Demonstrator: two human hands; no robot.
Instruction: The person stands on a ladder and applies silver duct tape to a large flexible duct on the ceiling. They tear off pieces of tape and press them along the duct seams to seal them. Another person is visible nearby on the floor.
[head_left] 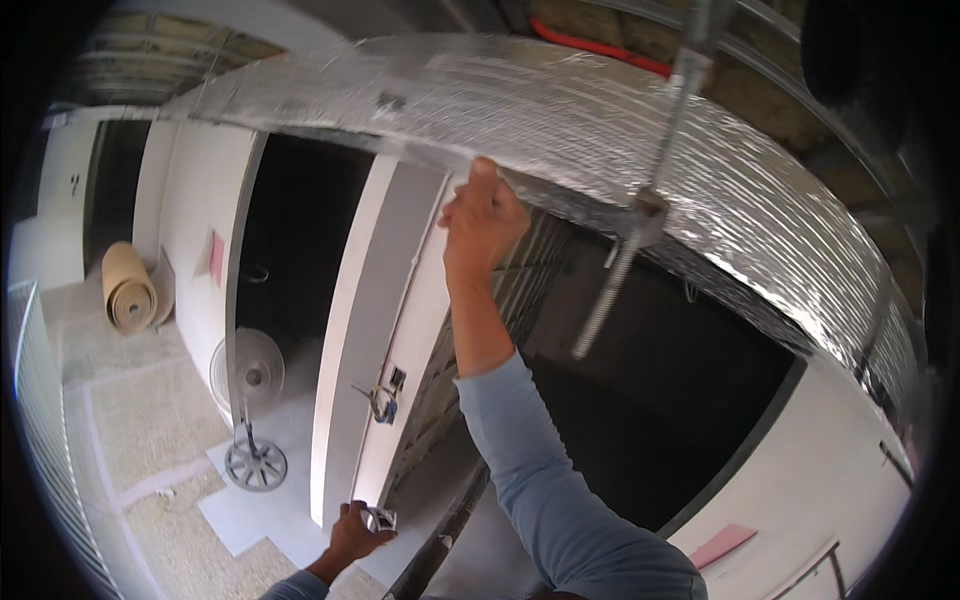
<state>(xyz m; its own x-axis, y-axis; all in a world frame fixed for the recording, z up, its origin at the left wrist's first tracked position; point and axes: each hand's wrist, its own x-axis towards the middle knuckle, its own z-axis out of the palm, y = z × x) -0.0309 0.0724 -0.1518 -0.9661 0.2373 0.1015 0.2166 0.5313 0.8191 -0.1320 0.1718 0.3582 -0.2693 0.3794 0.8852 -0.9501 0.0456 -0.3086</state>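
Observation:
A long duct wrapped in shiny foil insulation [600,125] runs overhead across the view. My right hand [485,220] is raised to its lower edge, the fingers curled in and one digit pointing up against the foil. Whether anything thin is pinched in that hand cannot be made out. Low at the left, my left hand [352,535] is closed around a small roll of tape [380,519], whose round, pale rim shows beside the fingers.
A threaded rod [610,290] hangs down right of my raised arm. Below are a dark pole [440,545], a standing fan [254,376] with a round base, and a brown roll of sheet material [131,305]. Loose wires [383,403] stick out of the wall between dark doorways.

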